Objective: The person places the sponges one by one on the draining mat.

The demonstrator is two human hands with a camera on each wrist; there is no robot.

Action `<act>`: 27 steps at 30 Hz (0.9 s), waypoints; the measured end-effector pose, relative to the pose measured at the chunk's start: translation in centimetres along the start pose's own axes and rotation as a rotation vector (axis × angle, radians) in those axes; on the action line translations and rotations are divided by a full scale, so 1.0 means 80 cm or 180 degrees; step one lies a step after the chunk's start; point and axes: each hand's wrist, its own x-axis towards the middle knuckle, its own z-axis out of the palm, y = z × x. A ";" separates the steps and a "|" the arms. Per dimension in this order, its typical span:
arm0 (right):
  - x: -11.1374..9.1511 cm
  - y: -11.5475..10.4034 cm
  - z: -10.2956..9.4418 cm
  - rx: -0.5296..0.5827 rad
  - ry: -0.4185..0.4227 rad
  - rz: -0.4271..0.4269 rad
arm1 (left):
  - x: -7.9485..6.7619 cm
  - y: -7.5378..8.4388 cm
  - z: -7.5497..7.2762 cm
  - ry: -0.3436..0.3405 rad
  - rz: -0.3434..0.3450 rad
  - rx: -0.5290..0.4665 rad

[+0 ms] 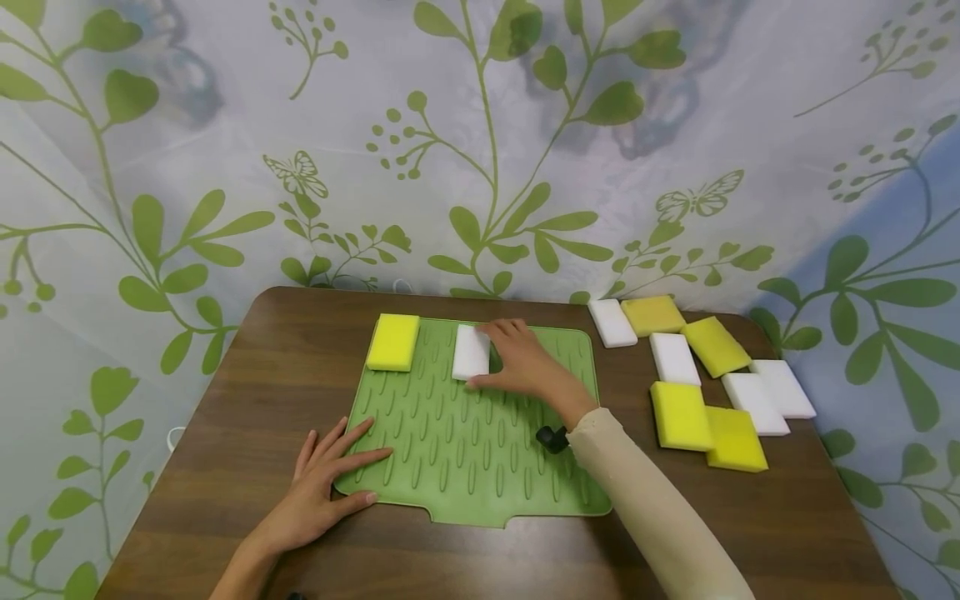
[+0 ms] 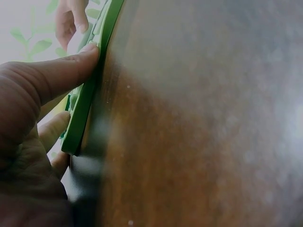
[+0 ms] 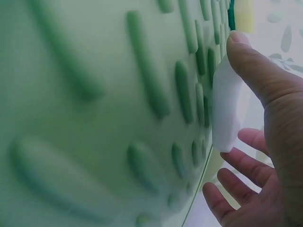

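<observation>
Placing of a white block on a ridged mat. The right hand [image 1: 521,362] pinches the white block [image 1: 469,353] end to end, thumb at the near end and fingertips at the far end; the block is at the far part of the mat [image 1: 465,507], to the right of a yellow block [image 1: 393,342] and apart from it. Whether its underside rests fully on the ridges cannot be told. The left hand [image 1: 318,492] lies with fingers spread and extended over the mat's near left corner, gripping no block. The step in hand appears to be setting the white block in line with the yellow one; the next move probably calls for squaring it, then loosening the fingers without dragging it. The white block is a plain, smooth-looking oblong with straight edges, its long side running away from the person. Other blocks [image 1: 681,417], white and yellow, lie on the table [image 1: 247,400] beyond the mat's right edge.
</observation>
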 end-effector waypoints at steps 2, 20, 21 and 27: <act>0.005 -0.006 0.001 -0.0019 -0.0016 0.0012 | 0.000 0.000 0.000 0.0007 -0.0007 -0.0001; 0.041 -0.041 0.018 -0.0271 -0.0111 -0.0055 | -0.001 -0.001 0.000 0.0006 -0.0028 0.0002; 0.043 -0.042 0.018 -0.0285 -0.0103 -0.0058 | -0.001 -0.001 0.000 0.0019 -0.0001 0.0013; 0.048 -0.044 0.026 -0.0422 -0.0090 -0.0048 | -0.002 -0.001 0.000 0.0033 0.0022 0.0047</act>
